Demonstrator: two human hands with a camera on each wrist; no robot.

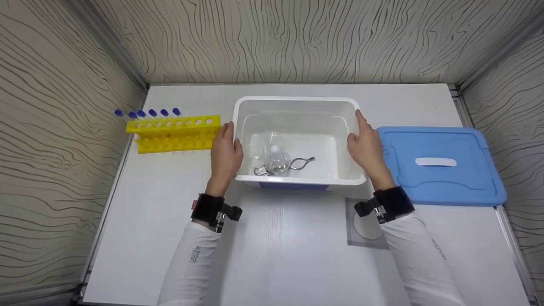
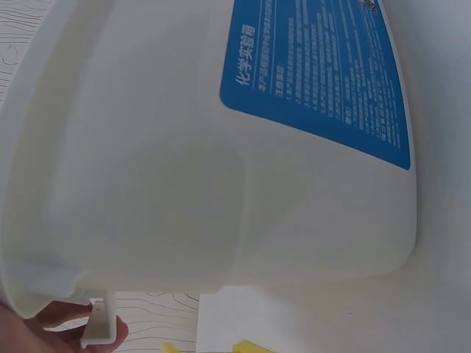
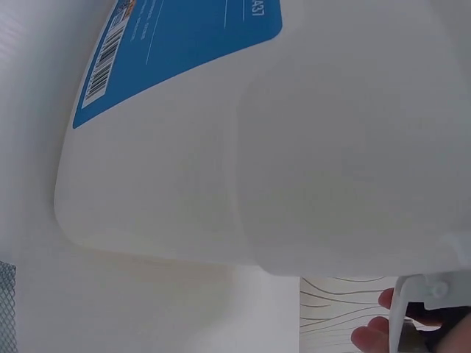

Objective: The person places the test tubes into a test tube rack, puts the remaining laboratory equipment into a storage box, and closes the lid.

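Note:
A white plastic storage box (image 1: 297, 182) stands on the table, its top uncovered. At its left side my left hand (image 1: 225, 155) grips the rim; in the left wrist view its fingers curl by a white side latch (image 2: 100, 323). My right hand (image 1: 367, 146) holds the opposite side, its fingers beside another white latch (image 3: 401, 312) in the right wrist view. Inside the box lie clear rounded glassware (image 1: 278, 163) and metal tongs (image 1: 302, 163); other clear pieces are hard to make out. A blue printed label (image 2: 316, 81) covers part of the front wall.
Left of the box stands a yellow test tube rack (image 1: 174, 127), with several blue-capped tubes (image 1: 153, 113) along its back. A blue lid (image 1: 437, 182) with a white handle lies at the right. A grey pad with a white disc (image 1: 366, 227) sits near my right wrist.

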